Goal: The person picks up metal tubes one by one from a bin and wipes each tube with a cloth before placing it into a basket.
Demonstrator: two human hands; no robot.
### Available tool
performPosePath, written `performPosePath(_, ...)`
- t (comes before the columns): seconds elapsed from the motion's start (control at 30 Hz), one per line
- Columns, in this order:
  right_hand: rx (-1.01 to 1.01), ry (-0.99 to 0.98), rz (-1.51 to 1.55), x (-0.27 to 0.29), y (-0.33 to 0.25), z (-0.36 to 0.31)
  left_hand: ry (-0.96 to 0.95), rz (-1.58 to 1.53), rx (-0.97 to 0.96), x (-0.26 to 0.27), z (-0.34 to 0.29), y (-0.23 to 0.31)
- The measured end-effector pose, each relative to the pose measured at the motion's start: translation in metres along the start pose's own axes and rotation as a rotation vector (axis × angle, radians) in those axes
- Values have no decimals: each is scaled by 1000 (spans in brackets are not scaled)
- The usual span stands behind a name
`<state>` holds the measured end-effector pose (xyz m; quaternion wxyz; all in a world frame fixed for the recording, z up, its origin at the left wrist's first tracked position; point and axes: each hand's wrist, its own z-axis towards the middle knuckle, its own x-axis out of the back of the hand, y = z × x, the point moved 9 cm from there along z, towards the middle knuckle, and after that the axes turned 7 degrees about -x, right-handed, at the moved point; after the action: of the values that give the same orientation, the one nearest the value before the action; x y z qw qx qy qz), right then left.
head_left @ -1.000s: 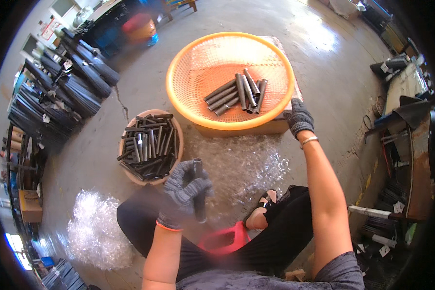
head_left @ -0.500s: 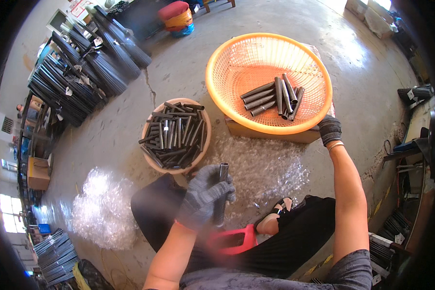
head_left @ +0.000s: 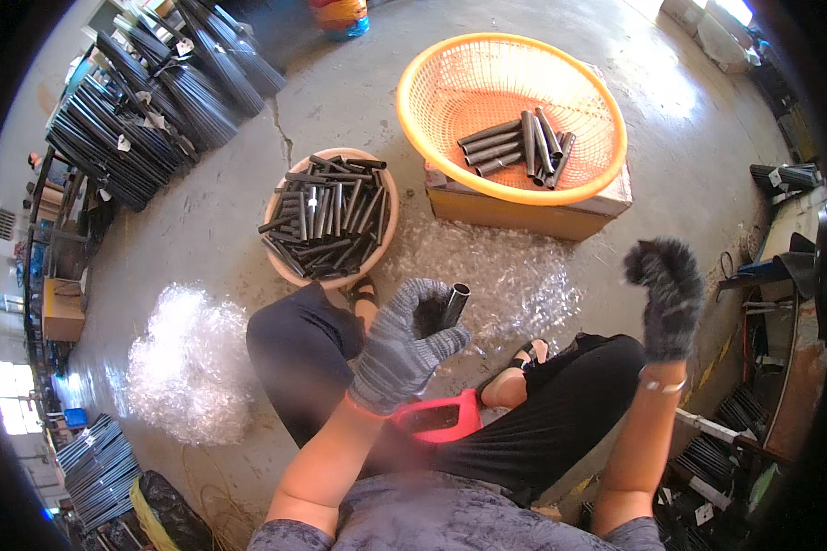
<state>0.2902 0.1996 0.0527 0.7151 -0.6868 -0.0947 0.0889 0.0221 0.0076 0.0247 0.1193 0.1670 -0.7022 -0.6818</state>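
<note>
My left hand [head_left: 397,342], in a grey knit glove, is closed around a short black metal tube [head_left: 458,303] whose open end points up. To the right, my right hand [head_left: 666,298] in a dark glove is raised, apart from the baskets; motion blurs its fingers, and I cannot make out anything in it. Beyond my hands an orange mesh basket [head_left: 515,191] holds several dark tubes [head_left: 492,147]. Left of it, a pale pink round tub [head_left: 388,225] is heaped with similar short tubes [head_left: 326,220].
The basket rests on a cardboard box [head_left: 524,213]. Clear plastic wrap [head_left: 188,367] lies at left, with more [head_left: 496,271] before the box. Between my legs is a red plastic piece [head_left: 459,418] with an opening. Bundles of long dark tubes [head_left: 110,138] stand at far left.
My right hand has left the orange basket's rim and come back toward me. My left hand, still holding the tube, has shifted slightly right. The view has tilted down.
</note>
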Motion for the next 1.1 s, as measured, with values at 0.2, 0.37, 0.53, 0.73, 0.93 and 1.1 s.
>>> performPosePath(0.2,-67,-119,215,-104,-2,-91,23,623,-352,-20,-16,53)
performPosePath(0.37,-432,-150,485,-143,35,-128,-50,842,-595,-31,-34,71)
performPosePath(0.53,-399,-134,577,-143,31,-125,-124,859,-588,-41,-44,73)
performPosePath(0.73,-428,-82,470,-131,32,-126,-194,645,-447,-41,-49,69)
performPosePath(0.93,-482,-125,521,-128,41,-132,-220,656,-335,-39,-45,66)
performPosePath(1.1,-459,-123,471,-128,40,-132,-262,592,-233,-40,-45,55)
